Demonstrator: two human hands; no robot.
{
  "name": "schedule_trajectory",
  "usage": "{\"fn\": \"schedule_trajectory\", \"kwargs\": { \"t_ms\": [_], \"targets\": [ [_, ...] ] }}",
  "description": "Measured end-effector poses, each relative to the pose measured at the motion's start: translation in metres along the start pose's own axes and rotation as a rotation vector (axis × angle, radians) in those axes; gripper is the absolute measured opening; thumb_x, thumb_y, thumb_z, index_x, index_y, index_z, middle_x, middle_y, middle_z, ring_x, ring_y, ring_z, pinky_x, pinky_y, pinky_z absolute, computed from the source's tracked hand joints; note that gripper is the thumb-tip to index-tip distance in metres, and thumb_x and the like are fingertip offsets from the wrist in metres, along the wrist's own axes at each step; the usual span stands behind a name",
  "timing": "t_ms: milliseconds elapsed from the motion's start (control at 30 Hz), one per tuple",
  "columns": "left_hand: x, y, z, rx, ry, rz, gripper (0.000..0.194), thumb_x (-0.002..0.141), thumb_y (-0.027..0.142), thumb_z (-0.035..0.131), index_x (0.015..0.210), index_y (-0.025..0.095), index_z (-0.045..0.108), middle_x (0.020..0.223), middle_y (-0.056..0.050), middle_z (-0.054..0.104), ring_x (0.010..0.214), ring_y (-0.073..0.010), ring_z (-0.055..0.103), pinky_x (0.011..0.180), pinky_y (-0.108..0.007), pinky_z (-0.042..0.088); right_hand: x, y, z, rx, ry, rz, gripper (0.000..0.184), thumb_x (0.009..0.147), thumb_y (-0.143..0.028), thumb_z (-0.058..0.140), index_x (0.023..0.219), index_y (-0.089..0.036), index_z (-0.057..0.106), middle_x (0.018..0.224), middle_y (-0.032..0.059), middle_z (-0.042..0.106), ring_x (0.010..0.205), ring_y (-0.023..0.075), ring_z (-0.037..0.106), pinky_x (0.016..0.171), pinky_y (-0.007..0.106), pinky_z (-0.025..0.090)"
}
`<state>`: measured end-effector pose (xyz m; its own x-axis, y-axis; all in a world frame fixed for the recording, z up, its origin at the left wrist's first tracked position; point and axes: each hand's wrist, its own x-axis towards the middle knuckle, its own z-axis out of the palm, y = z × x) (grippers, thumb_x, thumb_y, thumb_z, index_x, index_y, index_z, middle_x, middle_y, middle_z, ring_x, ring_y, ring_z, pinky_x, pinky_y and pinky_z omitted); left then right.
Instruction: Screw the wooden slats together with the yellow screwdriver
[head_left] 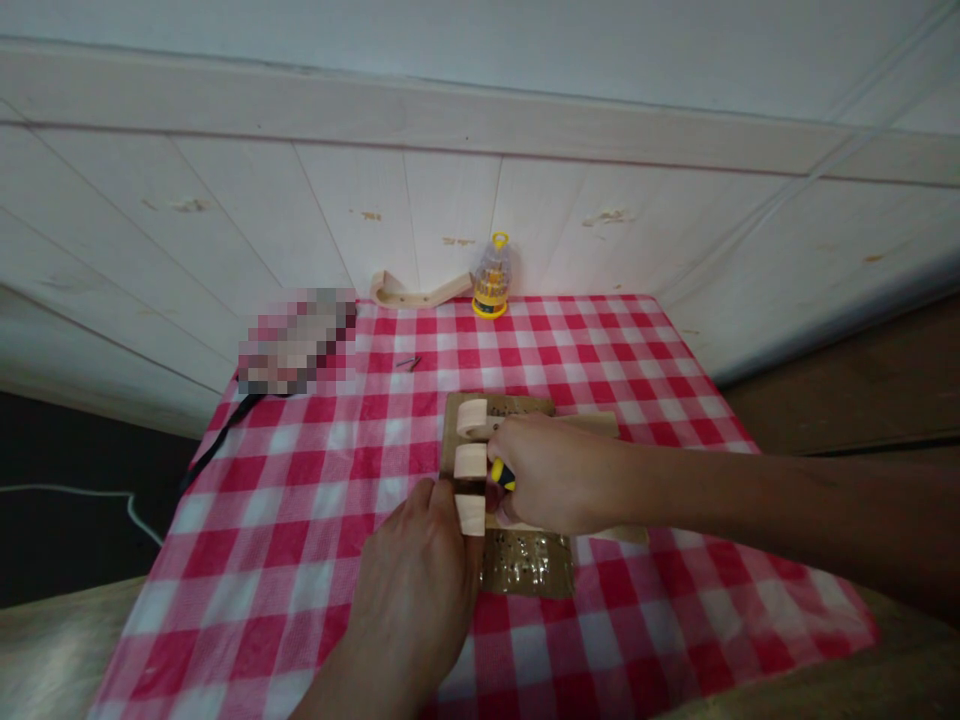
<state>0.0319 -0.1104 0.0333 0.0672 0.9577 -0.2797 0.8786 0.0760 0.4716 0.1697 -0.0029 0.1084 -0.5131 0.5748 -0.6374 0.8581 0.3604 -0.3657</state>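
Note:
Several pale wooden hooks with curled ends lie side by side across a brown cardboard piece with shiny tape and small dark holes. My left hand grips the curled end of the nearest wooden hook from the left; its fingertips are partly hidden. My right hand is closed around a yellow-and-black handle, which looks like a screwdriver's. It is held low over the hooks, just right of their curled ends. The tool's tip is hidden.
On the red-and-white checked tablecloth, small dark screws lie farther back. Another wooden hook and a clear yellow-based screwdriver-set case stand by the white wall. A blurred-out object with a black strap lies at left.

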Motion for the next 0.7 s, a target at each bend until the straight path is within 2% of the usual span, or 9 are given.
{"fn": "schedule_trajectory", "kwargs": {
  "t_ms": [400, 700],
  "targets": [
    [0.0, -0.0014, 0.0029, -0.022, 0.012, 0.011, 0.032, 0.108, 0.024, 0.038, 0.115, 0.017, 0.069, 0.103, -0.013, 0.075, 0.088, -0.0289, 0.076, 0.076, -0.041, 0.058, -0.0002, -0.0025, -0.0037, 0.034, -0.007, -0.021, 0.013, 0.082, -0.012, 0.078, 0.093, -0.017, 0.083, 0.08, 0.0032, 0.078, 0.064, 0.014, 0.066, 0.059, 0.024, 0.044],
    [-0.0002, -0.0033, 0.0052, -0.007, 0.046, 0.023, 0.031, 0.104, 0.022, 0.042, 0.116, 0.017, 0.07, 0.105, -0.014, 0.076, 0.086, -0.0282, 0.076, 0.074, -0.04, 0.057, 0.0002, -0.0015, -0.0047, 0.015, -0.008, -0.002, 0.011, 0.08, -0.014, 0.081, 0.09, -0.016, 0.083, 0.077, 0.0038, 0.077, 0.065, 0.0161, 0.068, 0.058, 0.024, 0.045]
  ]
}}
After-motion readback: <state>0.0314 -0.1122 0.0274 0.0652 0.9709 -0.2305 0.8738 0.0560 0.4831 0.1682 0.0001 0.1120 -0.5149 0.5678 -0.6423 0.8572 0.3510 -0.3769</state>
